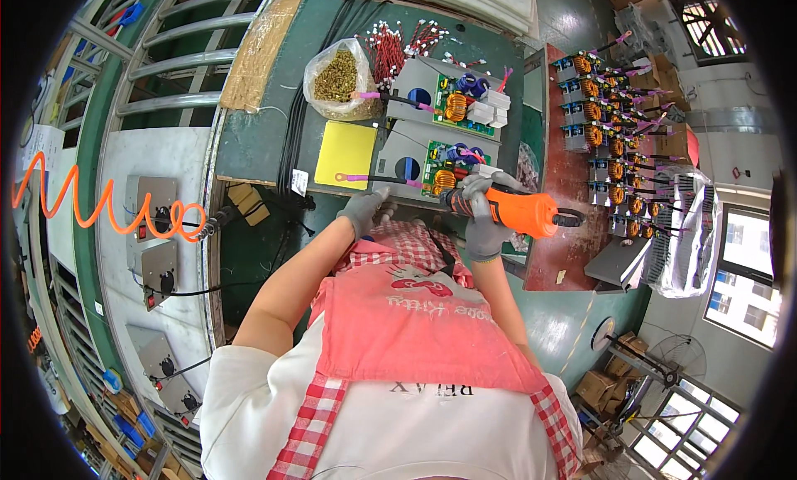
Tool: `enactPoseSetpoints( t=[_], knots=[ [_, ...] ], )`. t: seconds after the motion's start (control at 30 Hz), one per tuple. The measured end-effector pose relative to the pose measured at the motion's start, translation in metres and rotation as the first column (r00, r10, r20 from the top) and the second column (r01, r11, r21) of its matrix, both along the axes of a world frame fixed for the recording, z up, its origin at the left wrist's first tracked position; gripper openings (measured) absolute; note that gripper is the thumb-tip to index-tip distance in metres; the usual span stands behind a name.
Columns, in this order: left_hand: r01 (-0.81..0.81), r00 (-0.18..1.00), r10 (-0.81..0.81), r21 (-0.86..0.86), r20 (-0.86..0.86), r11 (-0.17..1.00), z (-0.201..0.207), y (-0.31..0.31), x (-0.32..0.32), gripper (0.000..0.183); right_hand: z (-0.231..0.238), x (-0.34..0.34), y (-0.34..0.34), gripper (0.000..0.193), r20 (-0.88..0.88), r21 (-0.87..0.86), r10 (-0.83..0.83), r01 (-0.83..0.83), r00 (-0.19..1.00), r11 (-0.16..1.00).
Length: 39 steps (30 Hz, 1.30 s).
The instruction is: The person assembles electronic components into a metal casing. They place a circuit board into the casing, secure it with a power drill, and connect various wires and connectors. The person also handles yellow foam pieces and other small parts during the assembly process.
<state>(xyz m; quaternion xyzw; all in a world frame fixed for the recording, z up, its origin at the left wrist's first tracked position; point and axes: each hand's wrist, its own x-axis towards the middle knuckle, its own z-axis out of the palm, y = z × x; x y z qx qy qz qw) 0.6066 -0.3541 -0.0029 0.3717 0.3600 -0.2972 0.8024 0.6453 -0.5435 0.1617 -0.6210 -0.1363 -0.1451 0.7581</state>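
My right hand [485, 218], in a grey glove, is wrapped round an orange electric screwdriver [527, 213]. The tool lies sideways, its dark front end at the near edge of a green circuit board [433, 166]. This board has a copper-wound coil, blue capacitors and white blocks, and sits on a grey metal plate [388, 159]. My left hand [364, 211], also gloved, is at the plate's near left corner with fingertips pinched together; what they hold, if anything, is hidden. A purple-and-black cable [374, 178] with a ring terminal reaches left from the board. Behind stands a second similar board [465, 106].
A yellow pad [347, 154] lies left of the plate, with an open bag of small brass-coloured parts [336, 77] behind it. Red wire bundles [386, 52] lie at the back. Several finished-looking boards [591, 110] stand on a reddish-brown bench at right. An orange coiled hose [108, 206] hangs at left.
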Motion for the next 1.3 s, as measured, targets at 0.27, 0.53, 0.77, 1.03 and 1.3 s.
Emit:
enactPoseSetpoints(
  t=[0.27, 0.53, 0.77, 1.03, 1.3],
  knots=[
    [-0.179, 0.982, 0.168, -0.147, -0.082, 0.973, -0.018, -0.004, 0.006, 0.021, -0.008, 0.003, 0.0, 0.04, -0.034, 0.072, 0.115, -0.113, 0.993, 0.991],
    [-0.226, 0.968, 0.194, -0.219, -0.157, 0.949, -0.021, -0.005, 0.01, 0.016, -0.021, 0.01, 0.013, 0.033, -0.135, -0.108, 0.232, -0.247, 0.963, 0.963],
    [0.03, 0.998, -0.035, -0.081, -0.06, 0.996, -0.009, -0.005, 0.01, 0.019, 0.007, 0.017, 0.013, 0.031, -0.323, 0.004, 0.153, -0.16, 0.934, 0.987],
    [0.133, 0.963, -0.066, -0.248, 0.26, 0.96, 0.084, -0.02, 0.001, 0.024, 0.065, -0.004, -0.004, 0.043, 0.123, 0.14, 0.042, -0.059, 0.992, 0.988],
    [0.132, 0.963, 0.014, -0.519, 0.268, 0.844, 0.104, -0.037, 0.024, 0.028, 0.101, -0.026, -0.023, 0.044, 0.138, 0.275, -0.091, 0.05, 0.986, 0.96]
  ],
)
